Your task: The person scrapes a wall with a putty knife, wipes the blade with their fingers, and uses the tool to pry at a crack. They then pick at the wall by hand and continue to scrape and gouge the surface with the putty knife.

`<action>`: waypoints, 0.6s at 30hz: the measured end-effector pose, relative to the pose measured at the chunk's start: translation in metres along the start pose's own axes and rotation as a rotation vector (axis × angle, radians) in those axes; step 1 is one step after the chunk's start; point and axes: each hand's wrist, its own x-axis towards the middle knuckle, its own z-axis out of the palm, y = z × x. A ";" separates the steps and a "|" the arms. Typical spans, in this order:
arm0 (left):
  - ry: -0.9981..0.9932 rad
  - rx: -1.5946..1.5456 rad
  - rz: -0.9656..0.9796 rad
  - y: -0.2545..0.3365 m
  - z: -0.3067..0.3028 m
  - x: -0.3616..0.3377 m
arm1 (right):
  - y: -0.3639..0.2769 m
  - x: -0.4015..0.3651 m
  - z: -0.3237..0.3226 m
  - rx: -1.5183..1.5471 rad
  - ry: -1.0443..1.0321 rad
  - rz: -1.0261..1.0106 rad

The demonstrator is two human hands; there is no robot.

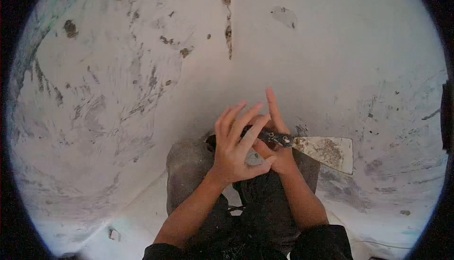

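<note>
Dark trousers point(189, 175), two bare hands, one putty knife point(302, 145) before a patched wall point(118, 94).
Left hand point(234, 153): fingers spread, laid over the black handle point(274, 138), thumb below. Right hand point(283, 158): beneath the handle, one finger straight up; grip hidden, so closed or not cannot be told. Putty knife: level above the knees, plaster-crusted blade point(326, 152) pointing right, apart from the white wall and its crack point(228, 28). Handling note: probably steadiest with the handle seated in one palm and fingertips off the blade edge.

Scraper blade point(326, 152) right of left hand point(234, 152)
</note>
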 end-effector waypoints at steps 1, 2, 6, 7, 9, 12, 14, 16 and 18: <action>0.012 -0.004 -0.040 0.001 -0.001 0.001 | -0.002 0.000 -0.001 0.086 -0.040 0.022; -0.010 0.020 -0.047 0.000 -0.001 0.000 | -0.002 0.000 -0.004 0.100 -0.072 0.025; -0.039 0.104 -0.062 0.002 -0.004 0.002 | -0.008 -0.001 -0.003 0.067 -0.111 0.056; -0.025 0.072 -0.062 0.000 -0.003 0.001 | -0.007 0.000 -0.002 0.073 -0.115 0.029; -0.016 0.041 -0.061 0.000 -0.004 0.000 | -0.007 0.000 -0.002 0.082 -0.115 0.001; -0.031 0.076 -0.060 0.001 -0.006 0.003 | -0.010 0.000 -0.005 -0.012 -0.140 0.022; -0.030 0.068 -0.049 0.000 -0.006 0.003 | -0.011 0.004 -0.006 0.054 -0.253 0.003; -0.037 0.061 -0.055 0.000 -0.007 0.002 | -0.009 0.004 -0.006 0.065 -0.243 0.031; -0.042 0.055 -0.060 -0.001 -0.006 0.002 | -0.009 0.004 -0.005 0.077 -0.233 0.059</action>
